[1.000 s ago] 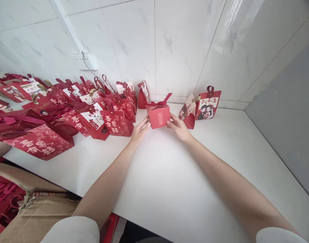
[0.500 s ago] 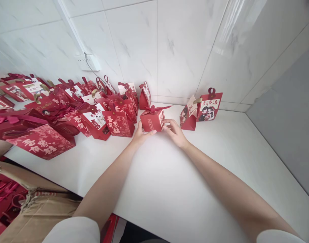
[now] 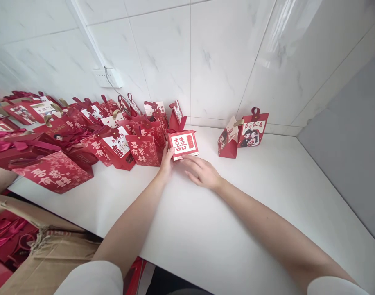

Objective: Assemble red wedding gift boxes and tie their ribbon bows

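A small red gift box (image 3: 184,145) is in front of me near the back of the white table, its white face with a red double-happiness character toward me. My left hand (image 3: 166,160) grips the box's left edge, thumb at the front corner; the fingers behind are partly hidden. At the lower front edge, my right hand (image 3: 202,171) touches the box with its fingertips, fingers stretched and thumb apart. Just left of my left hand stands a red patterned gift bag (image 3: 142,150). Part of a dark red ribbon shows behind the box.
Many red gift boxes crowd the left side, with a large patterned one (image 3: 54,172) at the front edge. Two picture boxes, one peaked (image 3: 228,141) and one upright (image 3: 253,130), stand right. An open carton (image 3: 61,254) holds more red boxes below left. A tiled wall (image 3: 218,61) with a socket (image 3: 107,78) closes the back.
The gift box has been turned so its white double-happiness face now points at me. My right hand has shifted from its right side to below its front edge; my left hand stays on its left.
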A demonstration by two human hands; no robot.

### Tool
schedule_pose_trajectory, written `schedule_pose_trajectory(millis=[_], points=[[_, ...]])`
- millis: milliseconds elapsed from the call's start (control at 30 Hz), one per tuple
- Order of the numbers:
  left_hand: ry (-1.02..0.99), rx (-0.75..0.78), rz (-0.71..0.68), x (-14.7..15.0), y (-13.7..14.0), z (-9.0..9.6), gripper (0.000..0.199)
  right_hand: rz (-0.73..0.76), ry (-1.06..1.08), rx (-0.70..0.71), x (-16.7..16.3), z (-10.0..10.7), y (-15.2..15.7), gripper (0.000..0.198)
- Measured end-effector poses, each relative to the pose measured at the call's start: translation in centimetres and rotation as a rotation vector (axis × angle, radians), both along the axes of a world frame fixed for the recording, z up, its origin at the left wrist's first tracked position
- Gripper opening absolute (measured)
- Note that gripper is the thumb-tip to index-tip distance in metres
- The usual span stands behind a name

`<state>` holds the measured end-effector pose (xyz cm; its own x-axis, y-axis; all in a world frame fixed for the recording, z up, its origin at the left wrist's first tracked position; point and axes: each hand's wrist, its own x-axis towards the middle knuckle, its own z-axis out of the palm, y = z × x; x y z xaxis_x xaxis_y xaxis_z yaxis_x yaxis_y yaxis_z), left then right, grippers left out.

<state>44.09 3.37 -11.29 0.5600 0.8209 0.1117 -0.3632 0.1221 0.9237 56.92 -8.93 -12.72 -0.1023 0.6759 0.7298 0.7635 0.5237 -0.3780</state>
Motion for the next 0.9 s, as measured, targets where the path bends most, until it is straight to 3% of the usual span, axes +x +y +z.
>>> schedule_pose_trajectory(millis=[133, 200, 333, 433, 900], points=[[-0.036, -0.002, 0.028, -0.3, 0.5, 0.2, 0.050, -0.319, 0.599, 0.079, 0.3, -0.2, 0.5, 0.048], [-0.052, -0.011, 0.027, -0.3, 0.6, 0.1, 0.051, -0.227, 0.811, -0.056, 0.7, -0.2, 0.7, 0.057], [-0.005, 0.003, 0.002, 0.1, 0.6, -0.6, 0.053, 0.170, 1.057, -0.405, 1.1, -0.3, 1.1, 0.064], [0.035, 0.031, -0.050, 0.3, 0.6, -1.2, 0.060, 0.236, 1.097, -0.452, 1.4, -0.6, 1.3, 0.061], [0.174, 0.261, -0.211, 0.1, -0.5, -0.8, 0.067, -0.099, 0.995, -0.210, 2.7, -2.0, 2.1, 0.058]])
